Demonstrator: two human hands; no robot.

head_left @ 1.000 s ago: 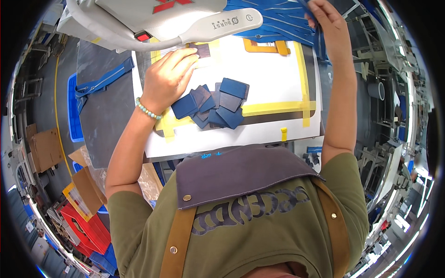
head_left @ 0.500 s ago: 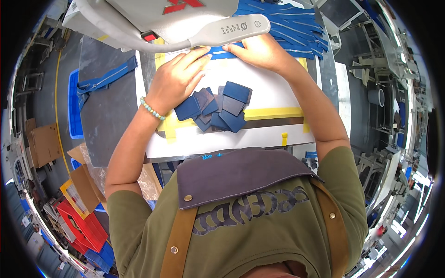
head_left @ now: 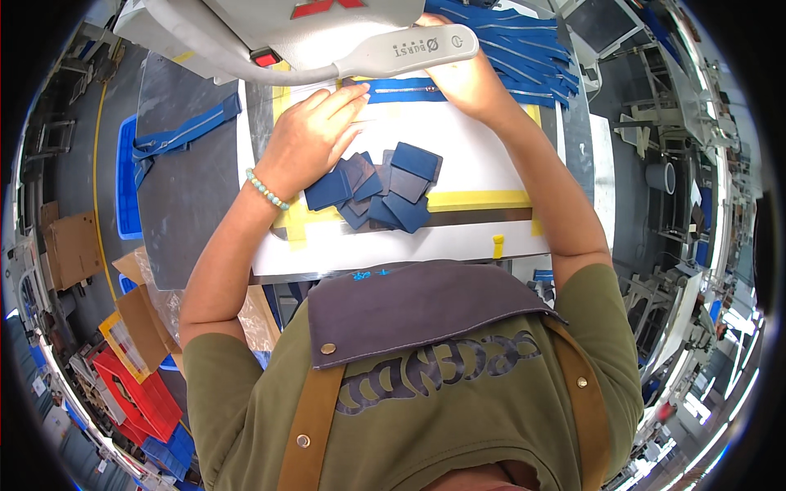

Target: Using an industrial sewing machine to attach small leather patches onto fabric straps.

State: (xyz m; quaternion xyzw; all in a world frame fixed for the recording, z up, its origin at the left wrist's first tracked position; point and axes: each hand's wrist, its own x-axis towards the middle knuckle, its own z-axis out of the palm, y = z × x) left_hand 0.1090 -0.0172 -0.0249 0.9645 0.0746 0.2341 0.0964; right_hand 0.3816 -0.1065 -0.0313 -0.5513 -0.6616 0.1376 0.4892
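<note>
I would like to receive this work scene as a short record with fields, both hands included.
Left hand: fingers extended, fingertips at the left part of a blue zipper strip
Right hand: by the strip's right end, partly hidden behind the white lamp head; grip not visible
Strip position: crosswise over the white sheet
Small pieces: overlapping heap, blue and greyish, nearer the person
Zipper pile: upper right
Machine: white, at the top
</note>
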